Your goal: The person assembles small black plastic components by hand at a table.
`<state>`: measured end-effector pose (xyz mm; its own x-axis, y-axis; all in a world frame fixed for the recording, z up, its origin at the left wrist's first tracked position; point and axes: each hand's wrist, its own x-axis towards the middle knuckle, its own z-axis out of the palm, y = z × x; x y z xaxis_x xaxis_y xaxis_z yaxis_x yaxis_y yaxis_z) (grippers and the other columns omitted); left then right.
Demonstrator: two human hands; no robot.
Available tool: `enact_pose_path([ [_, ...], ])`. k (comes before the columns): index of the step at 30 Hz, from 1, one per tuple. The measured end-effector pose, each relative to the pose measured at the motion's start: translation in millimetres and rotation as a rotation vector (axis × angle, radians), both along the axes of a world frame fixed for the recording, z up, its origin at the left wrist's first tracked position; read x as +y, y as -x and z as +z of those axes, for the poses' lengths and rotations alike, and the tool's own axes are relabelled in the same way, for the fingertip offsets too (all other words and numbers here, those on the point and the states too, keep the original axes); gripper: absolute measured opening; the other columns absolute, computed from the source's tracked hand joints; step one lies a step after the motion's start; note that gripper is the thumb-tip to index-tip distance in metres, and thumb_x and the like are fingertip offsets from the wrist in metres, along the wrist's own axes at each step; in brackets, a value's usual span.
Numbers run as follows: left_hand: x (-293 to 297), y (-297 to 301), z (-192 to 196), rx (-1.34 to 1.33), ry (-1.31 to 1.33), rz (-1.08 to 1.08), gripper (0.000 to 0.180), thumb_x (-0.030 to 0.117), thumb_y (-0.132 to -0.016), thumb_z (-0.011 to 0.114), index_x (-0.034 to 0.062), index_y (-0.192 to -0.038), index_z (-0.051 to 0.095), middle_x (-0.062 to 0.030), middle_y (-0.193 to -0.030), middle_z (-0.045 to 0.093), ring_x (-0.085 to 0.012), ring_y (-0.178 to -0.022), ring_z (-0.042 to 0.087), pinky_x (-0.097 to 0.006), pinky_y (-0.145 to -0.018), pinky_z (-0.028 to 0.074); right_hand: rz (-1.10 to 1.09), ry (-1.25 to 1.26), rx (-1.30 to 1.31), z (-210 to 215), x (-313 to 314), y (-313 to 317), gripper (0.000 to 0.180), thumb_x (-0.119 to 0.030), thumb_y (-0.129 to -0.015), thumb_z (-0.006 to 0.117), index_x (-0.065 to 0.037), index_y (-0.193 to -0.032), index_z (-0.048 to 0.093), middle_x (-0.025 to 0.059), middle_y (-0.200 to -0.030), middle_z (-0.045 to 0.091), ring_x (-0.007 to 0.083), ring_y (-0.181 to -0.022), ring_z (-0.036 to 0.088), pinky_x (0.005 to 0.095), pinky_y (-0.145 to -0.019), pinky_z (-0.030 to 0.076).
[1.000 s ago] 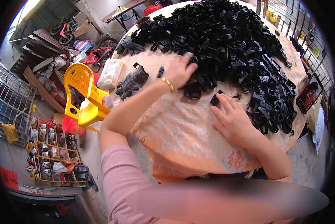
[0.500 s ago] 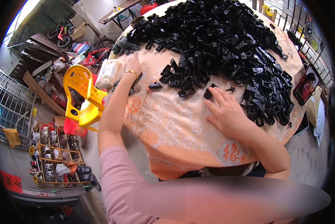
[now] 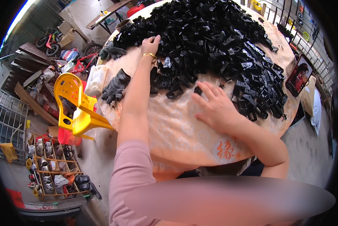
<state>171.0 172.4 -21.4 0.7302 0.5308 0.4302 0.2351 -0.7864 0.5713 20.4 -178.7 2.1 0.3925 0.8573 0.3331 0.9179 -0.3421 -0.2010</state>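
Left hand (image 3: 151, 46) had moved to the large heap of black parts (image 3: 210, 35) remaining, grip unclear; right hand (image 3: 217, 109) lay open.

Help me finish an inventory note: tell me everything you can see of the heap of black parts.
The heap of black parts is many small, glossy pieces, apparently hard plastic, some with slots or cut-outs. They lie jumbled at all angles, piled over the far part of the cloth-covered table and tapering along its right side; the picture's top edge crops it. The left hand is at its left edge, its grip unclear; the right hand lies spread by its near edge.
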Motion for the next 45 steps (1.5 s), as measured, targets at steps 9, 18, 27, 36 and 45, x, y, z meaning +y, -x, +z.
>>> enact_pose_path([
  [9, -83, 19, 16, -0.151, 0.429, 0.165, 0.045, 0.046, -0.078, 0.054, 0.0064, -0.096, 0.067, -0.0184, -0.101, 0.063, -0.0307, -0.098, 0.058, -0.037, -0.086, 0.044, -0.226, -0.052, -0.074, -4, 10, -11, 0.059, -0.039, -0.077, 0.062, -0.008, -0.125, 0.046, 0.0186, -0.131, 0.040, 0.0314, -0.120, 0.038, 0.0420, -0.094, 0.035],
  [18, -127, 48, 31, 0.035, 0.536, -0.123, 0.060, 0.053, -0.087, 0.038, 0.0029, -0.116, 0.054, -0.0262, -0.122, 0.049, -0.0419, -0.117, 0.041, -0.040, -0.100, 0.032, -0.328, -0.029, -0.102, 9, -4, -23, 0.030, -0.024, -0.070, 0.070, -0.007, -0.094, 0.062, 0.0129, -0.112, 0.051, 0.0269, -0.100, 0.052, 0.0365, -0.076, 0.048],
  [27, -101, 183, 66, 0.207, -0.232, -0.895, 0.089, 0.054, -0.068, 0.068, 0.0059, -0.134, 0.033, -0.0259, -0.138, 0.027, -0.0392, -0.130, 0.023, -0.044, -0.106, 0.021, -0.234, -0.060, 0.092, 35, -24, -36, 0.026, -0.022, -0.072, 0.067, -0.007, -0.094, 0.063, 0.0093, -0.095, 0.056, 0.0263, -0.092, 0.057, 0.0360, -0.075, 0.048],
  [36, -165, 186, 18, 0.145, -0.304, -0.776, 0.097, 0.060, -0.062, 0.068, 0.0137, -0.138, 0.028, -0.0226, -0.143, 0.015, -0.0448, -0.130, 0.013, -0.055, -0.105, 0.015, -0.212, 0.107, 0.088, 18, -22, -43, 0.027, -0.012, -0.071, 0.065, -0.006, -0.098, 0.062, 0.0107, -0.088, 0.058, 0.0295, -0.084, 0.059, 0.0380, -0.072, 0.048],
  [45, -192, 178, 52, 0.134, -0.589, -0.519, 0.063, 0.043, -0.058, 0.075, 0.0094, -0.108, 0.056, -0.0118, -0.117, 0.042, -0.0312, -0.118, 0.031, -0.052, -0.093, 0.026, -0.201, -0.194, 0.106, 28, -31, -54, 0.020, -0.003, -0.067, 0.059, -0.003, -0.087, 0.059, 0.0103, -0.085, 0.056, 0.0275, -0.078, 0.058, 0.0343, -0.069, 0.048],
])
